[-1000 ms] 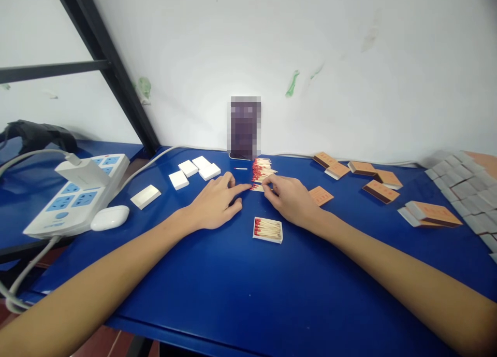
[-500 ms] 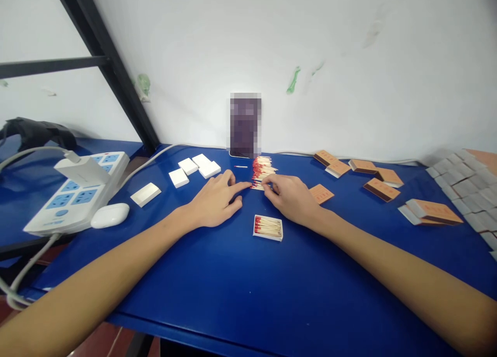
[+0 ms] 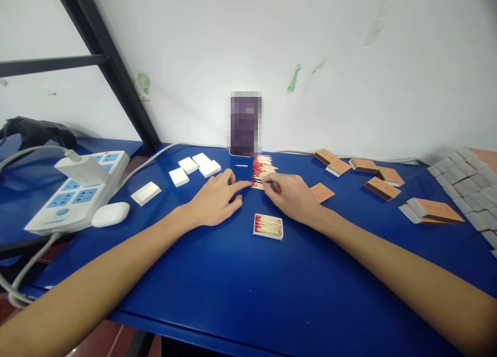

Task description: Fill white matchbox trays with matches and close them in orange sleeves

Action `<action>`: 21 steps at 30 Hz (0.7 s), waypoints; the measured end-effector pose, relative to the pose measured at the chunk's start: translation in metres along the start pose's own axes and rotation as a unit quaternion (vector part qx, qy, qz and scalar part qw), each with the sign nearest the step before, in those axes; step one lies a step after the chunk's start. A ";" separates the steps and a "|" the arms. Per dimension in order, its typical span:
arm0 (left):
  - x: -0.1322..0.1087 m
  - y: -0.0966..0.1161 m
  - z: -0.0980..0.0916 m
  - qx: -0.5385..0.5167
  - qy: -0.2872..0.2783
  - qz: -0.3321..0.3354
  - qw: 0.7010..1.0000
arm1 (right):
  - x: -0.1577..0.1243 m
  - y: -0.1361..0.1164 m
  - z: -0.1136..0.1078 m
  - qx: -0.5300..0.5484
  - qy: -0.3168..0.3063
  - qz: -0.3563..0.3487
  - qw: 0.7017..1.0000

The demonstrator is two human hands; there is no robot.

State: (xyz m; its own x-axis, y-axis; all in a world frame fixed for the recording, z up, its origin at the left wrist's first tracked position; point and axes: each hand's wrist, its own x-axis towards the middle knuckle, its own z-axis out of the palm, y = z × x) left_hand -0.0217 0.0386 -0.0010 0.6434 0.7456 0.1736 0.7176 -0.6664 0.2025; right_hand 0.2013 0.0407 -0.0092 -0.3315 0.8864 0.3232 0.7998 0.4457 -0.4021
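Observation:
Loose red-headed matches (image 3: 264, 166) lie in a stacked column on the blue table, heads to the left. My left hand (image 3: 215, 199) rests on the table with fingers apart, its index fingertip touching the head side of the nearest matches. On the other side, my right hand (image 3: 291, 194) has its thumb and index fingertip close together in a pinch at the plain ends of those matches. The fingers partly cover what is between them. Nearer to me, between my forearms, sits an open white matchbox tray (image 3: 267, 237) filled with matches.
White tray pieces (image 3: 179, 177) and a single match (image 3: 241, 166) lie at left. Orange matchbox sleeves (image 3: 382, 189) are scattered right, beside a stack of grey-sided boxes (image 3: 466, 191). A power strip (image 3: 77, 191), an earphone case (image 3: 111, 215) and a blurred phone-like panel (image 3: 245, 124) also stand here.
Both hands keep almost the same place at the near end of the match column. The matches and boxes show no clear movement; the view has shifted very slightly.

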 end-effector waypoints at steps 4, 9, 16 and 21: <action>0.000 0.000 0.000 0.001 -0.002 0.001 1.000 | 0.000 0.001 0.000 0.011 -0.002 -0.004 1.000; -0.001 0.001 -0.001 -0.006 0.001 0.003 1.000 | 0.001 0.000 -0.002 0.020 -0.008 -0.014 1.000; 0.003 -0.002 -0.004 -0.074 0.004 -0.014 0.997 | 0.001 0.000 -0.002 0.026 -0.009 -0.020 0.999; 0.022 -0.008 -0.010 -0.070 -0.007 0.014 0.997 | 0.001 0.003 -0.002 0.035 -0.018 -0.025 0.999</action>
State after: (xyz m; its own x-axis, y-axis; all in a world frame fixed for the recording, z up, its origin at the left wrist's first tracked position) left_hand -0.0162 0.0606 0.0110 0.6675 0.7255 0.1679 0.6555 -0.6794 0.3298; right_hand 0.2042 0.0426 -0.0080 -0.3884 0.8661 0.3147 0.7454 0.4961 -0.4453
